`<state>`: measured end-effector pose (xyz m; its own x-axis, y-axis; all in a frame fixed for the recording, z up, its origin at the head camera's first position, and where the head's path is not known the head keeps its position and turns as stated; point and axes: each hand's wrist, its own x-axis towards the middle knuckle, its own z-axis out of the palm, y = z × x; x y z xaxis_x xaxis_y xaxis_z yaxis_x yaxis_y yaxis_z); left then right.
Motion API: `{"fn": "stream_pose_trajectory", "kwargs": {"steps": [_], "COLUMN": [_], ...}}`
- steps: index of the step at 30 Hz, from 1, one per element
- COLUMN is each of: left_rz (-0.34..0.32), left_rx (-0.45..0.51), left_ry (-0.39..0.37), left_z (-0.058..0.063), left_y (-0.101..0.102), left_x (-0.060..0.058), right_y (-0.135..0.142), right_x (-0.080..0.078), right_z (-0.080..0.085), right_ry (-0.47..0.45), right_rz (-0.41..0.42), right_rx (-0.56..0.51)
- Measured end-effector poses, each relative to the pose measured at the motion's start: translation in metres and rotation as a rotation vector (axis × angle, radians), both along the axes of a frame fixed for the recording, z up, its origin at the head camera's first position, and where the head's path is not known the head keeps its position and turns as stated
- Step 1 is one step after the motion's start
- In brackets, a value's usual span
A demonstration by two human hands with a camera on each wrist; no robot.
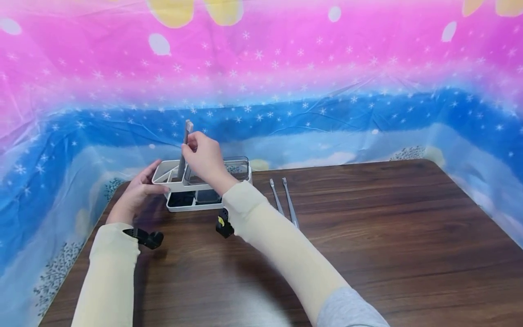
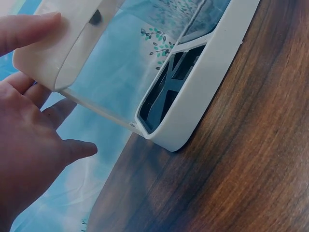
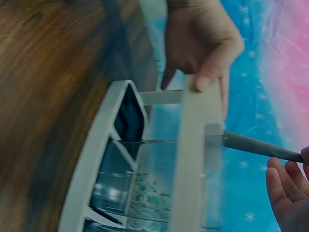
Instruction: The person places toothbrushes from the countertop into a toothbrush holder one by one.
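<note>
A white two-tier organizer [image 1: 175, 186] stands at the back left of the table. My left hand [image 1: 135, 197] grips the left end of its upper tier, thumb on the front wall and fingers round the far side. A grey toothbrush [image 1: 182, 160] is pinched between my right thumb and fingers, head up and nearly upright. Its lower end reaches into a small compartment at the left of the upper tier. The right hand [image 1: 206, 156] hovers over that tier. In the right wrist view the toothbrush handle [image 3: 260, 146] runs from the tier's edge to the fingertips.
Two more grey toothbrushes, a left one [image 1: 276, 195] and a right one [image 1: 289, 200], lie on the wooden table [image 1: 388, 236] right of the organizer. Dark inserts fill the lower tray [image 2: 212, 92]. A patterned cloth [image 1: 286, 68] hangs behind the table and at its sides.
</note>
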<state>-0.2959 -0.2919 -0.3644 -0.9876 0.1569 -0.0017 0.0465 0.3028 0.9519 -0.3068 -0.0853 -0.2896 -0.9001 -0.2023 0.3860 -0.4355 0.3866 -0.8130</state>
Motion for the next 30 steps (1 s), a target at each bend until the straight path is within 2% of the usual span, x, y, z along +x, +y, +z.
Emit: {"fn": "stream_pose_trajectory", "kwargs": {"steps": [4, 10, 22, 30], "left_rz": [0.011, -0.005, -0.013, -0.004], "left_rx": [0.013, 0.001, 0.039, 0.004], "left_ry": [-0.015, 0.012, 0.014, 0.011], "left_z": [0.000, -0.001, -0.001, 0.002], "left_y": [0.001, -0.001, 0.003, 0.002], "left_x": [0.001, 0.000, 0.002, 0.003], "right_y": [-0.006, -0.012, -0.017, -0.020], "right_x": [0.000, 0.001, -0.003, -0.003], "right_z": [-0.015, -0.029, -0.045, -0.047], "right_ry": [-0.009, 0.037, 0.096, 0.080], "right_rz": [0.010, 0.044, 0.049, 0.048], "right_rx": [0.054, 0.140, 0.299, 0.304]}}
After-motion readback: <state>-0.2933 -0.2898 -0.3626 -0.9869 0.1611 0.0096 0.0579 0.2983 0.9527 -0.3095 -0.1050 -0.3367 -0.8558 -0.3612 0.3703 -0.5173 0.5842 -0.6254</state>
